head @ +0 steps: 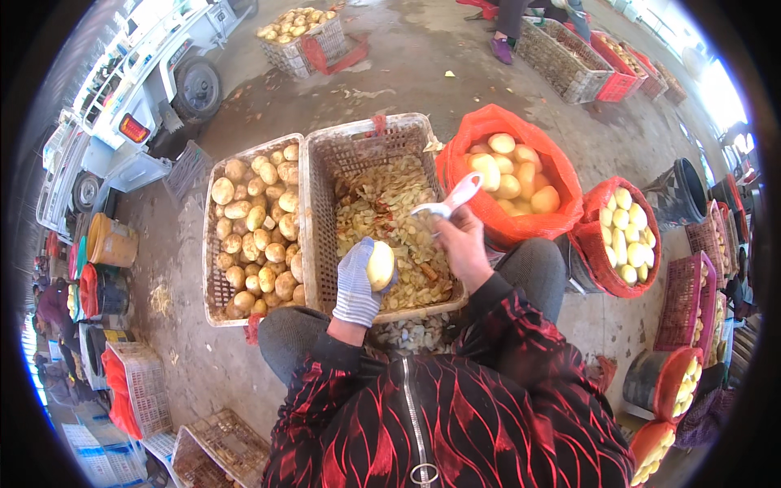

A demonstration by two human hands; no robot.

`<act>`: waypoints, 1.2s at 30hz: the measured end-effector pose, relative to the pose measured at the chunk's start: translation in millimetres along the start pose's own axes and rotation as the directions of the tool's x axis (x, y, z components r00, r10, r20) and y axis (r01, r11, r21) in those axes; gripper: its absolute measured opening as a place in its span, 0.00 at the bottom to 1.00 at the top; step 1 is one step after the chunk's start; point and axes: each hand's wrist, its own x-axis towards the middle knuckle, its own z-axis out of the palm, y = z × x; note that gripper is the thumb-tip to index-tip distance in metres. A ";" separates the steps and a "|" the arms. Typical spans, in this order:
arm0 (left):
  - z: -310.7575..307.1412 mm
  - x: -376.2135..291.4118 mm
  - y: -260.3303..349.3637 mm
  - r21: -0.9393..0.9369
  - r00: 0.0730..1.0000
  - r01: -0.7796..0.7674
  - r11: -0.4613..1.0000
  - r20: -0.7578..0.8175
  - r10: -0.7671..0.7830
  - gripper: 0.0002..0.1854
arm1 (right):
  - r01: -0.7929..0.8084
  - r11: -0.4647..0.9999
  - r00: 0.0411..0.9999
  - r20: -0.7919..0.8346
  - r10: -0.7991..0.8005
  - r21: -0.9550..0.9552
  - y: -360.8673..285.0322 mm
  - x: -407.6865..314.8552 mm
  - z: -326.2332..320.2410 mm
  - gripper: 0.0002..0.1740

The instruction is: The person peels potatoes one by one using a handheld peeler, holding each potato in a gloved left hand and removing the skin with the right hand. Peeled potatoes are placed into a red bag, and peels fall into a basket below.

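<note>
My left hand (359, 283), in a striped knit glove, grips a peeled pale-yellow potato (381, 266) over the near side of a plastic crate (312, 183) strewn with potato peelings (403, 244). Bare, my right hand (462, 244) holds a white-handled peeler (451, 198) up and to the right of that potato, apart from it. Against the crate's left side stands another crate (210, 274) full of unpeeled potatoes (259, 229). Beyond my right hand, a red mesh bag (537, 131) stands open around peeled potatoes (506, 165) that seem to sit in water.
Right of my knee, a bucket lined with red mesh (595, 268) holds peeled potatoes. A dark bucket (677, 192) lies beyond it. A white cargo vehicle (146, 91) stands far left. Ahead are a potato-filled crate (305, 52) and a seated person's purple shoe (501, 50).
</note>
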 end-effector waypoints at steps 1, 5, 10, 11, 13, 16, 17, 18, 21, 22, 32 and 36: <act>0.9 -0.6 0.9 0.021 1.000 -0.006 1.000 0.012 0.006 0.13 | -0.010 0.999 0.999 -0.032 0.012 0.052 -4.0 2.8 -6.1 0.08; 11.4 -0.1 6.6 -0.067 0.998 -0.049 0.997 -0.034 0.047 0.13 | -0.001 0.997 0.991 0.134 0.012 -0.080 -13.0 -38.0 26.2 0.10; 11.8 -9.0 9.8 -0.062 0.999 -0.040 0.997 0.015 0.041 0.12 | 0.022 1.000 0.998 0.061 -0.022 0.008 -4.6 -11.6 26.9 0.10; 6.9 -10.1 10.6 0.010 0.988 -0.051 0.999 0.144 0.049 0.14 | -0.040 0.999 0.999 0.027 0.040 -0.024 1.5 2.8 9.0 0.08; 4.1 -9.4 9.6 0.051 0.972 -0.048 0.998 0.231 0.035 0.19 | -0.040 0.996 0.997 -0.070 0.046 0.081 -1.7 4.6 2.4 0.05; 13.9 -5.9 10.6 0.043 0.982 -0.100 0.994 0.165 0.091 0.20 | -0.018 0.997 0.998 -0.052 0.021 0.074 -9.5 -3.3 6.8 0.05; 10.6 -4.0 8.4 0.044 0.984 -0.097 0.994 0.151 0.089 0.19 | -0.022 0.998 0.999 -0.038 0.024 0.050 -14.0 -11.4 10.9 0.06; 5.8 0.1 5.1 0.048 0.986 -0.092 0.995 0.143 0.085 0.18 | -0.054 0.998 0.998 0.015 0.053 0.027 -23.9 -24.0 19.8 0.08; 4.7 -1.1 3.6 0.120 0.983 -0.156 0.981 0.112 0.143 0.13 | 0.019 0.998 0.966 0.257 -0.001 -0.065 -27.7 -50.0 34.2 0.11; -1.0 4.1 -1.0 0.156 0.967 -0.242 0.958 0.122 0.224 0.13 | 0.035 0.983 0.952 0.305 0.022 -0.182 -25.9 -49.3 32.7 0.11; -2.0 3.4 -1.9 0.426 0.871 -0.484 0.765 0.148 0.468 0.09 | -0.030 0.998 0.986 0.161 0.039 -0.057 -30.6 -38.3 33.8 0.10; 4.9 -1.7 -2.2 0.389 0.885 -0.461 0.798 0.142 0.443 0.10 | 0.087 0.982 0.994 0.086 -0.073 -0.170 -0.3 -11.8 16.1 0.10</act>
